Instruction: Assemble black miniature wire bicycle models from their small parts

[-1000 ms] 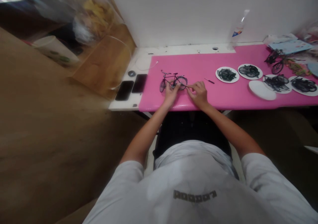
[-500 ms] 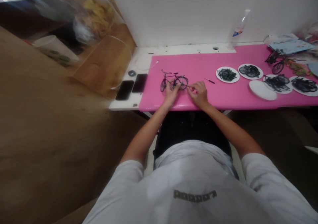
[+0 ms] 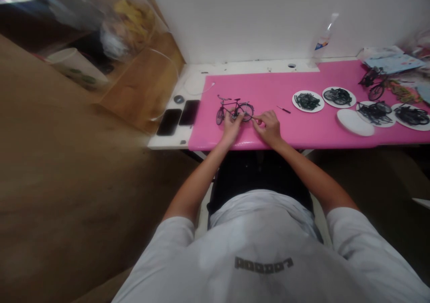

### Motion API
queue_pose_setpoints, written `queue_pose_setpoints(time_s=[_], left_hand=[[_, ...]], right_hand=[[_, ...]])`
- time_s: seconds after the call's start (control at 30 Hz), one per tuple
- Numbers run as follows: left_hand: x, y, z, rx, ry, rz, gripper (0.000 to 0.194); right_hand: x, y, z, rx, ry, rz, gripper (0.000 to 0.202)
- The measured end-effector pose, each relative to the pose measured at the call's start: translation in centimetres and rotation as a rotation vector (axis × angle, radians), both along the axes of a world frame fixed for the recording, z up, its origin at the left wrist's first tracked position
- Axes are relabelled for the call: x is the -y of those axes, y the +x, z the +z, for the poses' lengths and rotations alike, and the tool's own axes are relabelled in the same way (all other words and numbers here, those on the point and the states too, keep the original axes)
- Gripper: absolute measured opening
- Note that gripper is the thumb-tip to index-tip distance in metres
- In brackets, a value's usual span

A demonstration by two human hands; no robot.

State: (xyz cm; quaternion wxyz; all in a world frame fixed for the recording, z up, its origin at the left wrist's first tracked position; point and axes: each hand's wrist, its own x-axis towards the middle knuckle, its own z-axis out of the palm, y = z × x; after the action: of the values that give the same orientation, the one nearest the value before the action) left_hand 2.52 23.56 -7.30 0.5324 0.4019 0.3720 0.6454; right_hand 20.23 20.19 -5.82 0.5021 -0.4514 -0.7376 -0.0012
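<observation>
A small black model bicycle (image 3: 237, 108) stands on the pink table cover, its handlebar end to the left. My left hand (image 3: 231, 127) is closed around the lower frame near the pedals, thumb by the rear wheel. At the rear wheel's right edge, my right hand (image 3: 268, 128) pinches with thumb and forefinger; a short dark thin thing shows at the fingertips, too small to name. To the right of that hand lies a small screwdriver (image 3: 284, 109).
White plates of black parts (image 3: 308, 101) stand to the right, near an upside-down or bare white plate (image 3: 355, 122). Another model bicycle (image 3: 375, 83) is behind them. Two dark phones (image 3: 169, 122) lie at left. A clear bottle (image 3: 324, 43) stands by the wall.
Almost nothing differs; both hands keep their hold at the model bicycle, and the view has shifted very slightly.
</observation>
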Motion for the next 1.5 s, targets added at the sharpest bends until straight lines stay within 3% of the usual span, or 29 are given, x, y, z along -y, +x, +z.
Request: queue_pose_setpoints(time_s=[0.23, 0.4, 0.9, 1.07, 1.5], left_hand=[[0.9, 0.1, 0.9, 0.013, 0.012, -0.032, 0.075], [0.9, 0.2, 0.8, -0.007, -0.003, 0.007, 0.077], [0.9, 0.2, 1.0, -0.003, -0.042, -0.001, 0.064], [0.8, 0.2, 0.8, -0.004, -0.005, -0.027, 0.064], [1.2, 0.4, 1.1, -0.045, -0.003, -0.059, 0.059]], right_hand=[[-0.1, 0.0, -0.3, 0.084, -0.012, 0.076, 0.024], [0.3, -0.1, 0.1, 0.116, -0.043, 0.111, 0.024], [-0.1, -0.1, 0.2, 0.057, -0.050, 0.062, 0.034], [-0.4, 0.0, -0.2, 0.053, -0.045, 0.038, 0.025], [-0.5, 0.2, -0.3, 0.036, -0.071, 0.021, 0.023]])
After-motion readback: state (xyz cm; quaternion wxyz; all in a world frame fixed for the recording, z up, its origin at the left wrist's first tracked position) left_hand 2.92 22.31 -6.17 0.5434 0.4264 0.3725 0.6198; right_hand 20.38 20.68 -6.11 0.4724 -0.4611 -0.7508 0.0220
